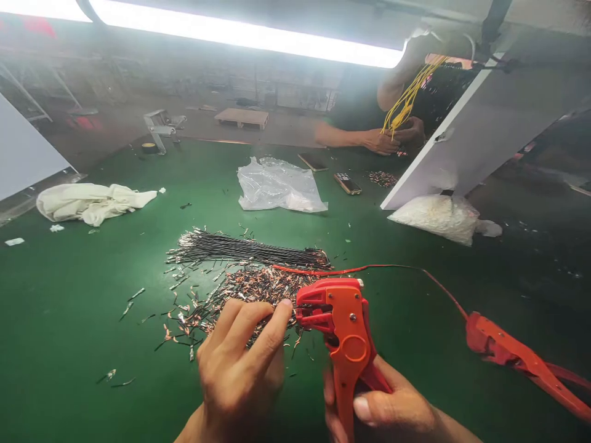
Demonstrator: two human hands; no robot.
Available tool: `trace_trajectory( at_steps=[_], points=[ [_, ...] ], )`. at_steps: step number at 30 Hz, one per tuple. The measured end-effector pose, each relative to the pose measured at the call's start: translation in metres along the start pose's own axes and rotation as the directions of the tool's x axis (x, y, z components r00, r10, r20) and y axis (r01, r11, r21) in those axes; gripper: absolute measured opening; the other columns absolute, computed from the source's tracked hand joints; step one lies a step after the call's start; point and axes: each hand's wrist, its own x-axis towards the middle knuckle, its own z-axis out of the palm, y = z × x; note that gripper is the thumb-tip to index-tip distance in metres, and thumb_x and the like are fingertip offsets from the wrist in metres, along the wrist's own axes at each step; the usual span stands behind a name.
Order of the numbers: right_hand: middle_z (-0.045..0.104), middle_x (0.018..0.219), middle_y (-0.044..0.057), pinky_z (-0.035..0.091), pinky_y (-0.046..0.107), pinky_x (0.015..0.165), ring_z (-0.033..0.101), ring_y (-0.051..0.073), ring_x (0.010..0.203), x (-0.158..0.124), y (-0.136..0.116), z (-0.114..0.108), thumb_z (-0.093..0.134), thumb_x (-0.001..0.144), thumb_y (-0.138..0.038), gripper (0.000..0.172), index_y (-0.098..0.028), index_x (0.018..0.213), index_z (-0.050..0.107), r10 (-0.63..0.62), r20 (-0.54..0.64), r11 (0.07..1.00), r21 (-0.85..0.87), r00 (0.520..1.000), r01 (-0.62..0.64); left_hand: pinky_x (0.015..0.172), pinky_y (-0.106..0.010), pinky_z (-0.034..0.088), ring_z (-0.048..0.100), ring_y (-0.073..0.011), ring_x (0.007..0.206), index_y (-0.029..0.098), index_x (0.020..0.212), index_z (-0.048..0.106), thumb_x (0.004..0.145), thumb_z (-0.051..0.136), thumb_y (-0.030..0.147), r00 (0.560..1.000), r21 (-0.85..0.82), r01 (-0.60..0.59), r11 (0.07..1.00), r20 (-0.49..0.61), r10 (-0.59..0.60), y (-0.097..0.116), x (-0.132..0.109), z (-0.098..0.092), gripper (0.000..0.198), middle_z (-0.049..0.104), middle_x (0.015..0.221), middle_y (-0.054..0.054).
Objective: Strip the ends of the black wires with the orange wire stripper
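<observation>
My right hand [392, 403] is wrapped round the handles of a red and orange wire stripper [348, 326], held upright with its jaws facing left. At those jaws, my left hand [247, 357] is closed, thumb and index finger pinching a short black wire [295, 309]; most of the wire is hidden by fingers and jaws. Behind the left hand spreads a heap of short wire scraps [258, 286] with copper ends and bits of metal terminals. A bundle of black wires [244, 248] lies just beyond the heap, with silvery terminals at its left end.
A second red wire stripper [521, 357] lies at right; a thin red cord [397, 266] runs from it to the heap. Farther back are a plastic bag [281, 184], white cloth [92, 202], phone [347, 183] and filled bag [436, 218]. Another person's hands [388, 140] hold yellow wires [406, 104].
</observation>
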Motion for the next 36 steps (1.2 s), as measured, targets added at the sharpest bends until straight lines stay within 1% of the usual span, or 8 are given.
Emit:
trace_trajectory(
  at_steps=[3, 5, 11, 16, 21, 26, 32, 36],
  points=[
    [0.063, 0.07, 0.007, 0.041, 0.022, 0.058, 0.057, 0.012, 0.062, 0.0, -0.003, 0.0, 0.068, 0.08, -0.037, 0.034, -0.007, 0.095, 0.062, -0.003, 0.021, 0.994, -0.111, 1.0, 0.005, 0.062, -0.024, 0.044, 0.05, -0.0126, 0.071, 0.01, 0.102, 0.066, 0.074, 0.059, -0.012, 1.0, -0.026, -0.011, 1.0, -0.014, 0.011, 0.002, 0.002, 0.0, 0.036, 0.063, 0.078, -0.006],
    [0.061, 0.069, 0.006, 0.04, 0.021, 0.058, 0.055, 0.012, 0.061, 0.001, -0.005, 0.001, 0.068, 0.081, -0.039, 0.035, -0.007, 0.094, 0.061, -0.012, 0.023, 0.989, -0.146, 1.0, 0.016, 0.062, -0.024, 0.044, 0.05, -0.0128, 0.071, 0.01, 0.102, 0.066, 0.075, 0.057, -0.012, 1.0, -0.035, -0.025, 0.999, -0.008, 0.024, 0.003, 0.003, -0.001, 0.035, 0.063, 0.078, -0.007],
    [0.057, 0.066, 0.003, 0.039, 0.022, 0.057, 0.051, 0.01, 0.059, 0.001, -0.005, 0.004, 0.069, 0.08, -0.044, 0.038, -0.009, 0.092, 0.059, -0.006, 0.01, 0.992, -0.129, 1.0, 0.007, 0.062, -0.025, 0.045, 0.051, -0.0134, 0.071, 0.012, 0.099, 0.066, 0.076, 0.056, -0.011, 1.0, -0.01, -0.02, 1.0, 0.002, 0.02, 0.002, 0.003, -0.002, 0.034, 0.064, 0.079, -0.007],
    [0.053, 0.061, 0.0, 0.039, 0.02, 0.053, 0.049, 0.009, 0.054, 0.001, 0.001, 0.001, 0.07, 0.08, -0.048, 0.04, -0.011, 0.089, 0.056, -0.003, -0.021, 0.99, -0.139, 1.0, 0.0, 0.063, -0.026, 0.045, 0.05, -0.0147, 0.073, 0.009, 0.096, 0.066, 0.075, 0.056, -0.011, 0.999, 0.006, -0.049, 0.999, 0.006, 0.049, 0.001, 0.003, -0.003, 0.031, 0.065, 0.078, -0.008],
    [0.048, 0.056, -0.003, 0.041, 0.021, 0.051, 0.046, 0.007, 0.049, 0.003, 0.006, -0.001, 0.066, 0.082, -0.052, 0.04, -0.014, 0.08, 0.054, -0.029, 0.004, 0.99, -0.135, 1.0, 0.029, 0.062, -0.026, 0.044, 0.05, -0.0146, 0.071, 0.009, 0.093, 0.066, 0.076, 0.056, -0.01, 0.997, 0.019, -0.073, 0.997, 0.01, 0.073, 0.002, 0.004, -0.005, 0.028, 0.067, 0.076, -0.008],
    [0.047, 0.059, -0.002, 0.039, 0.018, 0.047, 0.045, 0.007, 0.05, 0.001, 0.001, 0.0, 0.066, 0.081, -0.053, 0.042, -0.013, 0.078, 0.055, -0.005, -0.02, 0.971, -0.239, 1.0, 0.0, 0.06, -0.026, 0.044, 0.05, -0.0156, 0.07, 0.01, 0.091, 0.065, 0.078, 0.058, -0.006, 0.996, 0.025, -0.092, 0.995, -0.018, 0.093, 0.002, 0.007, -0.003, 0.021, 0.067, 0.073, -0.008],
    [0.042, 0.059, -0.004, 0.032, 0.017, 0.041, 0.036, 0.005, 0.045, 0.0, 0.003, 0.001, 0.068, 0.077, -0.056, 0.044, -0.015, 0.072, 0.052, -0.029, -0.057, 0.977, -0.211, 0.998, 0.016, 0.058, -0.027, 0.045, 0.051, -0.016, 0.068, 0.008, 0.092, 0.063, 0.078, 0.06, -0.005, 0.994, 0.014, -0.11, 0.994, -0.029, 0.11, 0.002, 0.009, -0.003, 0.02, 0.068, 0.074, -0.009],
    [0.04, 0.059, -0.006, 0.03, 0.018, 0.042, 0.033, 0.005, 0.045, -0.003, 0.012, -0.003, 0.07, 0.076, -0.056, 0.043, -0.018, 0.08, 0.05, -0.061, -0.139, 0.991, -0.131, 0.988, 0.043, 0.059, -0.026, 0.045, 0.054, -0.014, 0.067, 0.008, 0.098, 0.061, 0.079, 0.06, -0.006, 0.997, 0.003, -0.084, 0.997, 0.0, 0.084, 0.001, 0.004, 0.001, 0.024, 0.068, 0.074, -0.007]
  ],
)
